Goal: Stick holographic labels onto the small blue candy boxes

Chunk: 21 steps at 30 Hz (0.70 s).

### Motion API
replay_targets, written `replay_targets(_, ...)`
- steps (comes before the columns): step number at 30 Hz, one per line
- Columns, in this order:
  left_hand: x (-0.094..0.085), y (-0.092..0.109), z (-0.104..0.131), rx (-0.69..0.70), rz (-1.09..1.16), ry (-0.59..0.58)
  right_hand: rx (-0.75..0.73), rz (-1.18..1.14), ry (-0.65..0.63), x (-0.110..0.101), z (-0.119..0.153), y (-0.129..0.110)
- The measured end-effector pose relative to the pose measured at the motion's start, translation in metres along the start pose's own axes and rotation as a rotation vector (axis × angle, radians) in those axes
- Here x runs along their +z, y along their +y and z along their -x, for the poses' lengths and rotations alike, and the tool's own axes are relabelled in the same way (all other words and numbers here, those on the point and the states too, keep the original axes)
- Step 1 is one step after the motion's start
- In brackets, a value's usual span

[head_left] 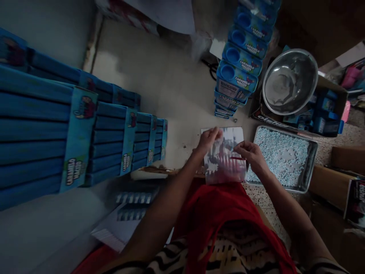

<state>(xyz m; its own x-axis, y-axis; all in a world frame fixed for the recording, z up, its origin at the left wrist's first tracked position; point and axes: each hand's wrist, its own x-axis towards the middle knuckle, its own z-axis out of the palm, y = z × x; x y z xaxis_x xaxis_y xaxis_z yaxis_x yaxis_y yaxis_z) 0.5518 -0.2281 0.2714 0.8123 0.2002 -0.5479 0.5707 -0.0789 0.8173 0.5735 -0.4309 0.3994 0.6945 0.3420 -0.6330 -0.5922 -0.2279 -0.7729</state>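
Observation:
A shiny, silvery sheet (224, 169) lies flat at the table's front edge, just above the red apron. Over its upper left part is my left hand (210, 137), fingers pressed together; anything between them is too small to make out. My right hand (248, 153) is closed over the sheet's right side, its fingertips pinched. A thin dark red strip (237, 158) shows just under those fingertips; whether they grip it is unclear. Right of the sheet, a metal tray (313, 163) holds many small pale blue and white pieces (285, 156).
Blue boxes (76, 140) stand stacked at the left. A row of blue containers (236, 78) runs up beyond the sheet, with black scissors (212, 70) beside it. A metal bowl (291, 82) rests on a carton of blue containers (327, 108) at the right.

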Motion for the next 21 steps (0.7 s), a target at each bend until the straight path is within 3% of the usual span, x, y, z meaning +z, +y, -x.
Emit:
replay_targets(3,0.005,0.019,0.034,-0.213,0.487,-0.276,0.037,-0.079,0.000,-0.010,0.006,-0.025)
replay_targets(5,0.008,0.032,0.054,-0.222,0.625,-0.321,0.050,-0.098,0.022,-0.015,0.008,-0.033)
replay_targets(10,0.008,0.078,0.090,-0.149,0.629,-0.128,0.005,0.010,0.071,-0.019,0.017,-0.044)
replay_targets(13,-0.004,0.119,0.110,0.011,0.477,0.032,-0.055,0.065,0.159,-0.017,0.026,-0.063)
replay_targets(17,-0.034,0.185,0.127,0.322,0.182,0.239,-0.253,0.054,0.226,-0.010,0.035,-0.117)
replay_targets(19,-0.051,0.219,0.118,0.460,0.066,0.337,-0.339,0.062,0.212,-0.008,0.029,-0.155)
replay_targets(21,-0.067,0.252,0.094,0.579,-0.013,0.405,-0.412,0.125,0.184,-0.009,0.012,-0.196)
